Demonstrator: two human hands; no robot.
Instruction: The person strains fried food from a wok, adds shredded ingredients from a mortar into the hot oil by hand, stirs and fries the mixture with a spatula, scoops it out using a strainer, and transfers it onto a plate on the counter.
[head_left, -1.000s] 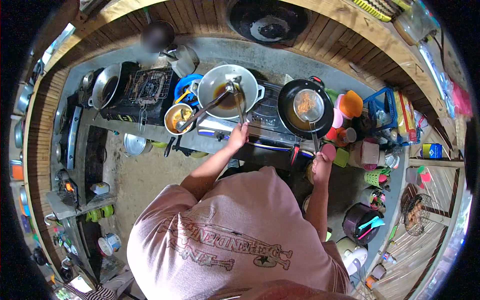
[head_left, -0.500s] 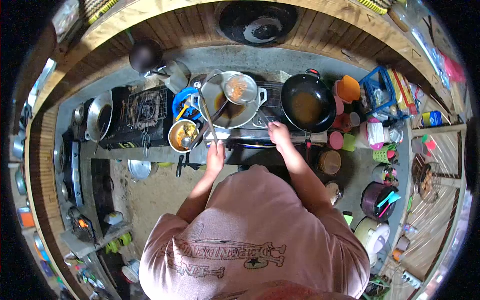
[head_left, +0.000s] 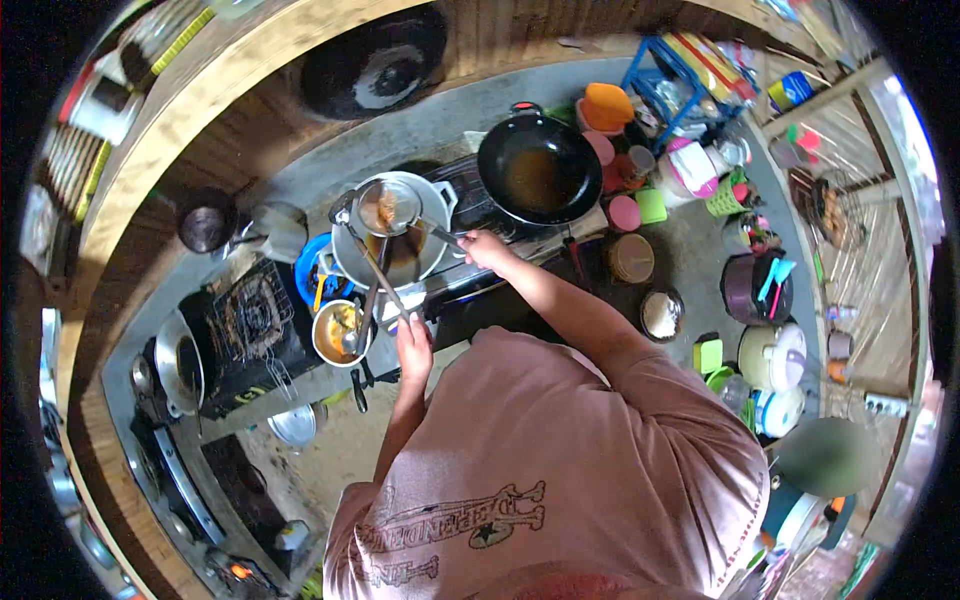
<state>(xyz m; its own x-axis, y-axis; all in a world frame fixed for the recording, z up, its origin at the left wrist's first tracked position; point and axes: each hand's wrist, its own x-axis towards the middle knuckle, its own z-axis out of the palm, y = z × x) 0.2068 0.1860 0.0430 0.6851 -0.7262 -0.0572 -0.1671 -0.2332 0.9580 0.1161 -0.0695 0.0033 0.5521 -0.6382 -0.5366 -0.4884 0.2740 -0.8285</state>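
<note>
My right hand (head_left: pixel 485 250) is closed round the handle of a strainer (head_left: pixel 405 203). Orange-brown food (head_left: pixel 385 208) lies in the strainer, which is over a wide pot (head_left: pixel 440 262) with dark brown liquid in it. My left hand (head_left: pixel 412 347) grips the long handle of a ladle (head_left: pixel 376 268). Its small head is against or just beside the strainer's left rim; I cannot tell whether they touch. Left of my left hand stands a smaller pot (head_left: pixel 318 338) with yellow-orange food and a spoon inside.
A black wok (head_left: pixel 575 180) with brown liquid sits right of the wide pot. Behind the small pot is a blue basin (head_left: pixel 308 262). At the left are a grimy stove (head_left: pixel 245 320) and another pan (head_left: pixel 172 355). Plastic containers (head_left: pixel 625 212) crowd the right side.
The view has swung, so the scene appears turned and shifted left. The ladle's head has come closer to the strainer. Both hands keep their grips.
</note>
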